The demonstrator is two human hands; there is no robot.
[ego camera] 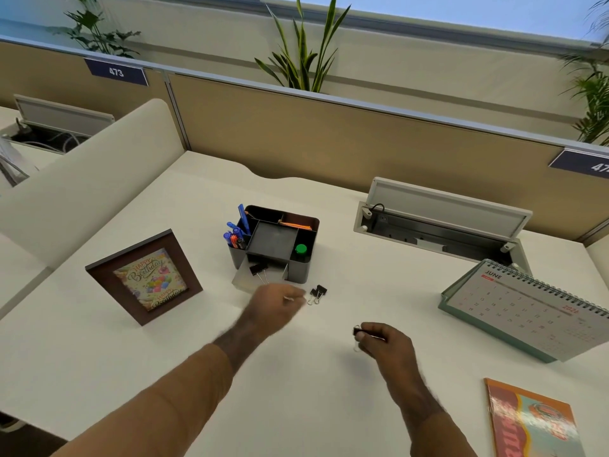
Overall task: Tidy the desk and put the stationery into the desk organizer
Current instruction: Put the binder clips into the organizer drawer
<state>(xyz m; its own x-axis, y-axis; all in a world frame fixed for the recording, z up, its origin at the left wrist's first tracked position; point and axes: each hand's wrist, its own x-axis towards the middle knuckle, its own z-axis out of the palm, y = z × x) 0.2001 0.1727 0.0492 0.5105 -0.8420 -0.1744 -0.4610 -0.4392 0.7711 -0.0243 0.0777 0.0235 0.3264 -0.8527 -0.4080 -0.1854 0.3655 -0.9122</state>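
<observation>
A dark grey desk organizer stands mid-desk, holding blue pens, orange paper and a green-capped item. Its clear front drawer is pulled out with one black binder clip in it. Two black binder clips lie on the desk just in front of the organizer. My left hand hovers beside them, blurred, fingers curled; whether it pinches anything is unclear. My right hand is lower right, pinching a small black binder clip.
A framed birthday card stands to the left. A June desk calendar stands at the right, a colourful booklet near the right front edge. An open cable tray is set in the desk behind. Partition walls enclose the back.
</observation>
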